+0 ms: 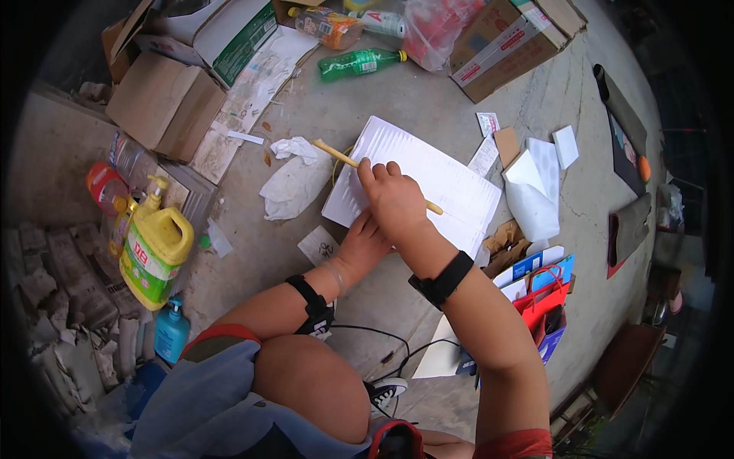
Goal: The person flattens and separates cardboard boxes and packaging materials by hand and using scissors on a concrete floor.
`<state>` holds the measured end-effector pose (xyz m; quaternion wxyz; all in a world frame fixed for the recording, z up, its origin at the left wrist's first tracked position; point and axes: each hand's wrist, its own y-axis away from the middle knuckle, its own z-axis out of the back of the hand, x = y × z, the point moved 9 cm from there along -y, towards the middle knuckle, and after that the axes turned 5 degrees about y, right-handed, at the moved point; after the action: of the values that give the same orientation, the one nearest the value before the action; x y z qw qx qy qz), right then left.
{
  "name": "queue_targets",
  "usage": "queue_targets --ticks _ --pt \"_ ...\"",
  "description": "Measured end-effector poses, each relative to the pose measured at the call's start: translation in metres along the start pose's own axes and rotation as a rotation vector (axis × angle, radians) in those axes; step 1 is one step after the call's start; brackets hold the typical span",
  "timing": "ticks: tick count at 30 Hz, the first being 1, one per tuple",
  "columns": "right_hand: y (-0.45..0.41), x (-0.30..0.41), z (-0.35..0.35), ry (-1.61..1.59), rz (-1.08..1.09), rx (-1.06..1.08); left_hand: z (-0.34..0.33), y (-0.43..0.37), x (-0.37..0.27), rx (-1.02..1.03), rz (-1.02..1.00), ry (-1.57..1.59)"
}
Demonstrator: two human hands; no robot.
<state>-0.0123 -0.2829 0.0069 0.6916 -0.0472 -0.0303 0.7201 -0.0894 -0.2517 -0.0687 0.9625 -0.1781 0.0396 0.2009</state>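
Observation:
A stack of white paper sheets point(427, 172) with rippled edges lies on the concrete floor in front of me. Across it runs a thin yellowish wooden stick point(338, 154), its middle passing beneath my right hand point(395, 198). The fingers of that hand curl over the stick, which shows again past the wrist side. My left hand point(367, 238) reaches to the near edge of the stack, just under my right hand. Its fingertips are partly hidden, so what they grip is unclear. A thin yellow-green cord point(335, 166) curves out at the stack's left side.
A crumpled white bag point(298, 183) lies left of the stack. Further left stand a yellow detergent jug point(156, 252) and a blue pump bottle point(172, 333). A green plastic bottle point(361, 63) and cardboard boxes point(166, 106) are beyond. Foam wrap point(530, 201) and a red paper bag point(539, 304) sit right.

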Motion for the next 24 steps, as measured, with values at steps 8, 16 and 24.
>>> queue_targets --ticks 8,16,24 --pt "0.038 -0.032 0.000 0.125 0.080 0.168 0.005 -0.005 -0.002 0.119 -0.028 0.022" --pt "0.176 -0.117 0.023 0.331 -0.040 0.323 0.016 -0.004 0.002 0.087 -0.042 0.039" --pt "0.254 -0.194 0.002 -0.920 -1.161 -0.118 0.015 -0.009 -0.004 0.211 0.022 -0.047"
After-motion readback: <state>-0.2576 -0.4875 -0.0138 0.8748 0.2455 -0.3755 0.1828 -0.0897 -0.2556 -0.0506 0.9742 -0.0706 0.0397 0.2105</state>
